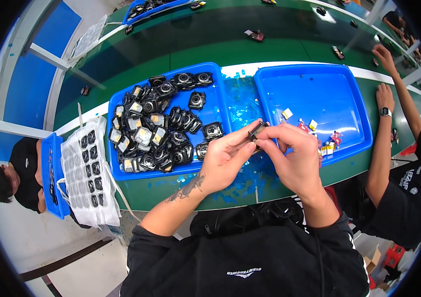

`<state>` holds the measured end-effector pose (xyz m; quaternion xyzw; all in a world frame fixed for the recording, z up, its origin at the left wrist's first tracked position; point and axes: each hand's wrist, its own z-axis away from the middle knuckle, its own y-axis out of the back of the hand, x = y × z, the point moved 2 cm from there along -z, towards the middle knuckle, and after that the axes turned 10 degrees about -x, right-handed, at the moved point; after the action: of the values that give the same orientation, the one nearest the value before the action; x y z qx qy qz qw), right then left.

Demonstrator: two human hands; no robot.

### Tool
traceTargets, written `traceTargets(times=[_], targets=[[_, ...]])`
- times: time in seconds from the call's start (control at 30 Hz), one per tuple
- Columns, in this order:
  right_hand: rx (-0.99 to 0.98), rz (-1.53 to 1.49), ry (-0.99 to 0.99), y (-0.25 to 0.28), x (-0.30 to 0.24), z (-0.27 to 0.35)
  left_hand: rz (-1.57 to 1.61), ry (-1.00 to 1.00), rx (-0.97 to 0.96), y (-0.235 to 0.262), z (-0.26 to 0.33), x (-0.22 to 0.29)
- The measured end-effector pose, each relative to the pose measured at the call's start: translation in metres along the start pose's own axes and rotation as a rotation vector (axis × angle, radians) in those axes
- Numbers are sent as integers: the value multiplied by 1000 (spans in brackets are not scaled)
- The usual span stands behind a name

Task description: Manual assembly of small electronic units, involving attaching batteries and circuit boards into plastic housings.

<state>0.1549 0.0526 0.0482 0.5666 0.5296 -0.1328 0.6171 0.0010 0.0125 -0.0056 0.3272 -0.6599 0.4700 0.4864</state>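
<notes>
Between my two hands is a small dark smartwatch case (257, 130), held up over the gap between two blue trays. My left hand (220, 163) grips it from the left, thumb and fingers closed on it. My right hand (297, 153) pinches it from the other side, covering much of it. Beside my left hand, a blue tray (220, 104) carries a pile of black watch cases (158, 126), some with round sensor backs up, others showing pale inner parts. Beyond my right hand, another blue tray (314, 96) contains several small red, yellow and white parts (336, 137).
Blue film scraps (242, 106) litter the green bench between the trays. At left stands a white moulded tray (79, 171) partly filled with watch parts. A green conveyor (205, 44) with scattered pieces runs behind. A co-worker's arms (382, 133) reach in at right; another person (22, 168) sits at left.
</notes>
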Motion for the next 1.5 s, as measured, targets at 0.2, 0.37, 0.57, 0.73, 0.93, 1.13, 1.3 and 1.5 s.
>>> traceTargets(times=[0.2,0.37,0.57,0.73,0.93,1.13,1.3,1.5], targets=[[9,-5,43,-1,6,-3,-68,5,8,-2,1,-1],[53,79,65,1,2,0,-123,12,-10,-3,2,4],[133,-53,114,-2,10,-5,-59,-22,19,-9,4,6],[94,-158,121,-7,7,-13,37,-75,121,-8,5,4],[-52,-801,-68,13,27,1,212,-62,204,-1,-3,13],[-94,-747,-126,-2,25,10,226,-96,204,-5,-3,13],[-102,-813,-119,1,26,9,-730,-257,76,1,4,29],[-193,-1019,-130,-2,35,5,-878,-306,75,-1,2,35]])
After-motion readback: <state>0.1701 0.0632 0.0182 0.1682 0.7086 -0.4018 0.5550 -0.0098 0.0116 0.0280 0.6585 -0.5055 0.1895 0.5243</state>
